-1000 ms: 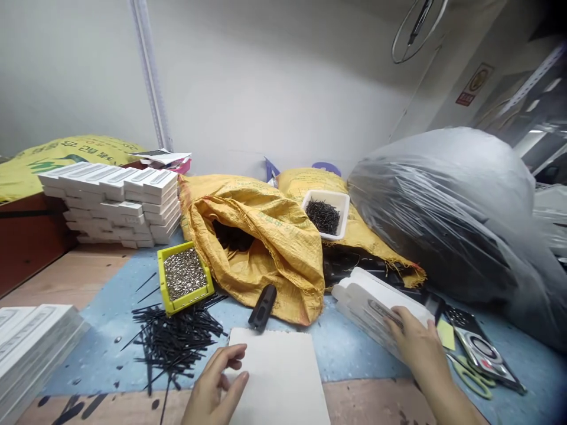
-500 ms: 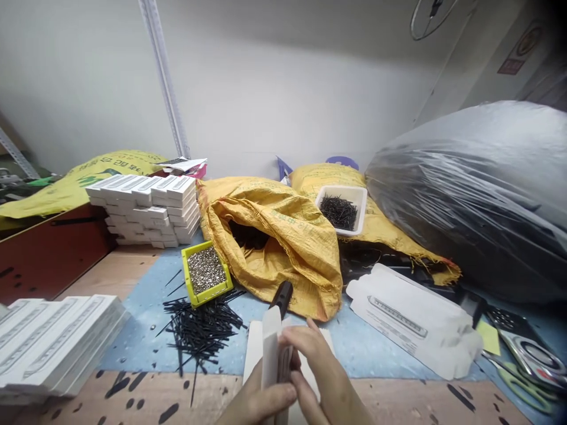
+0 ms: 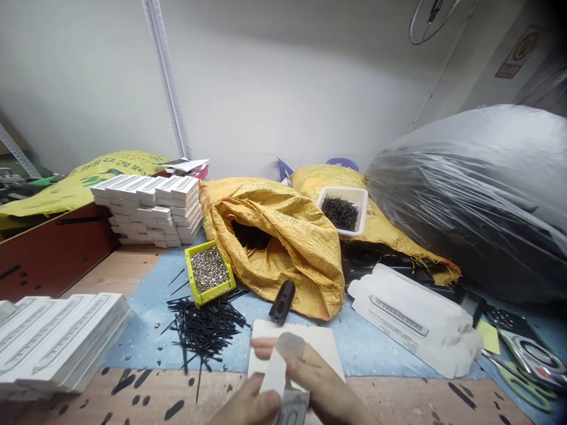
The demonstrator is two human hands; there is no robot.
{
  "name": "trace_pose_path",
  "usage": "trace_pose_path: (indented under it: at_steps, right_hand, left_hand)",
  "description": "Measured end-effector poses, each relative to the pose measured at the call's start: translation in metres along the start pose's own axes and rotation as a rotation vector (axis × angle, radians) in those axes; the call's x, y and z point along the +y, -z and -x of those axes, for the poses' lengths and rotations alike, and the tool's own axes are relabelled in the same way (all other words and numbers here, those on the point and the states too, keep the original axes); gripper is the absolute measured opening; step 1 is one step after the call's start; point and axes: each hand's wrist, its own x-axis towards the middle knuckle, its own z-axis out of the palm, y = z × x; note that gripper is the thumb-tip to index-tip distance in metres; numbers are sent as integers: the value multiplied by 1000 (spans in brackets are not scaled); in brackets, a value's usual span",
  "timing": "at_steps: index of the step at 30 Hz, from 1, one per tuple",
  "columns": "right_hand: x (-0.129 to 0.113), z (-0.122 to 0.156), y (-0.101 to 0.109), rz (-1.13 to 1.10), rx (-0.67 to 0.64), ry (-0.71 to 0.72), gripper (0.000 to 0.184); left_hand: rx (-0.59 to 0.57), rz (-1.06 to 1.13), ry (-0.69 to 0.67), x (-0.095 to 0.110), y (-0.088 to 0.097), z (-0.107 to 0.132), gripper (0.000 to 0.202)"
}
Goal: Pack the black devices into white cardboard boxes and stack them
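Note:
A small white cardboard box [image 3: 275, 373] with a raised end flap is between my hands at the bottom centre, tilted and partly blurred. My left hand [image 3: 248, 404] grips its lower left, thumb in front. From the right, my right hand [image 3: 322, 381] is closed around it, its fingers reaching behind the flap. Whether anything lies inside the box is hidden. Beneath my hands is a flat white card piece [image 3: 330, 348]. Just beyond its far edge rests a black plastic part [image 3: 282, 301].
Left of my hands are loose black sticks [image 3: 206, 333], a yellow tray [image 3: 188, 265] of small metal pieces, and stacked white boxes [image 3: 73, 339]. An open yellow sack [image 3: 292, 236] lies ahead. Flattened cartons [image 3: 411, 321], green scissors [image 3: 527, 383] and a large plastic bag [image 3: 478, 195] are right.
The box has tipped from upright and come lower, toward me. My right hand's fingers have moved left behind its flap. The black part and white card piece show more fully.

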Motion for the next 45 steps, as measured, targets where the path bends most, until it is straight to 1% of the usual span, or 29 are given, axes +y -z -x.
trace_pose_path:
  at_steps: [1,2,3,4,5,6,8,10,12,15,17,18,20,24,26,29,31,32,33,35,36,37,38,39,40,41,42,43,45]
  right_hand:
    - [1,-1,-1,6,93,10,46]
    - [2,-3,-2,4,179,14,47]
    - [5,-6,-2,-12,246,20,49]
    - [7,-8,-2,-41,278,25,51]
    - [10,-11,-1,-80,272,31,53]
    - [12,-14,0,-123,232,33,55]
    - [13,-18,2,-174,117,27,55]
    - [10,-19,4,-66,60,87,50]
    - [2,-17,5,155,22,225,47]
    - [-10,-11,3,372,-91,433,53]
    - [-13,-9,2,454,-128,503,46]
    - [-14,-9,2,494,-115,519,41]
    - [-12,-9,2,513,-63,521,31]
    - [-4,-11,2,379,15,507,18]
    - [3,-11,0,383,8,548,18]
    - [14,-13,-2,436,-16,572,20]
    - [18,-16,2,425,43,544,19]
    - [19,-19,6,393,113,524,18]
    - [18,-22,11,330,213,507,19]
    - [17,-30,21,134,445,469,25]
    - [18,-35,24,29,531,435,28]
    - [21,-39,25,-54,574,397,30]
    - [26,-44,23,-87,551,361,30]
    - [33,-48,21,-42,465,341,29]
    - [40,-53,18,79,337,347,27]
    - [46,-58,17,256,203,380,25]
    - [50,-64,19,475,98,436,24]
    - [50,-71,25,713,41,499,27]
    - [42,-85,45,1167,23,581,42]
  left_hand:
    - [34,-106,-86,2,-1,-2,63]
    - [84,-249,-203,3,-2,-4,72]
    - [144,-407,-339,3,-4,-5,79]
    - [192,-562,-481,3,-4,-7,82]
    - [210,-697,-605,2,-4,-9,80]
    - [196,-797,-698,2,-3,-10,75]
    - [107,-949,-833,2,-1,-12,69]
    - [28,-1057,-932,6,2,-14,69]
    - [-4,-1108,-1013,12,3,-15,66]
    - [-2,-1143,-1103,19,3,-17,61]
    - [13,-1180,-1162,20,4,-19,57]
    - [14,-1201,-1183,19,5,-21,54]
    - [33,-1213,-1218,16,8,-23,51]
    - [167,-1163,-1325,12,11,-25,58]
    - [150,-1158,-1321,12,11,-25,52]
    - [97,-1143,-1200,14,14,-24,38]
    - [128,-1177,-1120,14,18,-23,38]
    - [154,-1213,-1092,14,20,-22,42]
    - [179,-1249,-1075,14,24,-21,49]
    - [238,-1268,-1063,15,30,-19,72]
    - [266,-1232,-1065,16,33,-18,85]
    - [289,-1168,-1065,17,36,-18,93]
    - [308,-1087,-1061,18,38,-18,95]
    - [324,-1006,-1053,19,40,-18,92]
    - [341,-936,-1048,20,43,-18,86]
    - [365,-881,-1047,22,47,-17,79]
    - [398,-840,-1041,25,52,-16,75]
    - [434,-809,-1025,28,58,-14,74]
    - [491,-792,-929,35,73,-8,74]
